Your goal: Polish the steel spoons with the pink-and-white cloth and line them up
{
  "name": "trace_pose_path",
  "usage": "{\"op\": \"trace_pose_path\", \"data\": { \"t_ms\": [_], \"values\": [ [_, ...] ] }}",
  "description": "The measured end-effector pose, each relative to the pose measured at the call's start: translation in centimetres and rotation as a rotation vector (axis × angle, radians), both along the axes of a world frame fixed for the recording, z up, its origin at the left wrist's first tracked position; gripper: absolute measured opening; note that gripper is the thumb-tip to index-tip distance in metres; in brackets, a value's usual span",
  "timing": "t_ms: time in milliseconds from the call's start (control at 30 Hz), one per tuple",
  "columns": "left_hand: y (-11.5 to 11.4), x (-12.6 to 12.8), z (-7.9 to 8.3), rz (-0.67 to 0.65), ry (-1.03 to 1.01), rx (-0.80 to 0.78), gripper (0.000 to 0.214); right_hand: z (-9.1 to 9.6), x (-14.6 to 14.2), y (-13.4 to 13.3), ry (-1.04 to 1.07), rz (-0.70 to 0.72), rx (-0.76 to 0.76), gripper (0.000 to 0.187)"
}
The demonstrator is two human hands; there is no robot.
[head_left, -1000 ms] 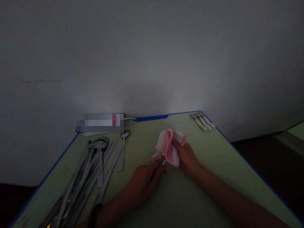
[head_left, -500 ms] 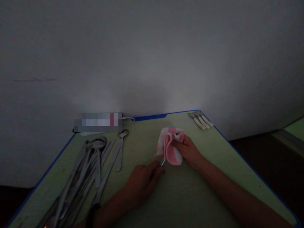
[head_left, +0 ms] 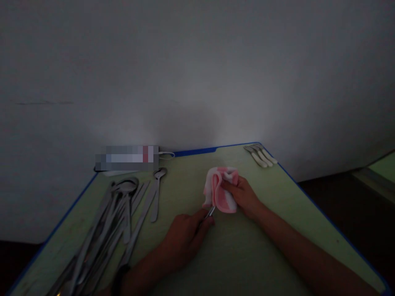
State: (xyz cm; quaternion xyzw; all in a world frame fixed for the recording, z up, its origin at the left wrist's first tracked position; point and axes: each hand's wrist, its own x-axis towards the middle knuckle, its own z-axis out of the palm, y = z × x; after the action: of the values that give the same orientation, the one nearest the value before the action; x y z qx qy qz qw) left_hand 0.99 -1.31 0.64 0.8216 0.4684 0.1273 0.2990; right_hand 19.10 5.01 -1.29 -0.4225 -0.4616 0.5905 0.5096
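Observation:
My left hand is closed around the handle of a shiny metal piece of cutlery. The far end of that piece runs into a pink and white cloth, so its kind is hidden. Pinched in my right hand, the cloth is folded around the metal, above the middle of the table. A dark band circles my left wrist. To the left of that hand lie a spoon and a heap of long metal cutlery with several pieces overlapping, some of them spoons.
Three white-handled pieces of cutlery rest side by side at the table's back right corner. A blurred-out box with a white cord stands at the back left. The pale green table has a blue edge and meets a grey wall.
The cloth's shape has shifted slightly, its lower left corner closer to the metal. Both hands keep nearly the same place and hold.

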Motion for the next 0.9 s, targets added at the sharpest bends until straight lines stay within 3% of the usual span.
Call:
{"op": "trace_pose_path", "data": {
  "t_ms": [900],
  "values": [
    [-0.07, -0.06, 0.13, -0.002, -0.015, 0.009, 0.031, -0.07, -0.1, 0.07, -0.021, -0.007, -0.004, 0.027]
  ]
}}
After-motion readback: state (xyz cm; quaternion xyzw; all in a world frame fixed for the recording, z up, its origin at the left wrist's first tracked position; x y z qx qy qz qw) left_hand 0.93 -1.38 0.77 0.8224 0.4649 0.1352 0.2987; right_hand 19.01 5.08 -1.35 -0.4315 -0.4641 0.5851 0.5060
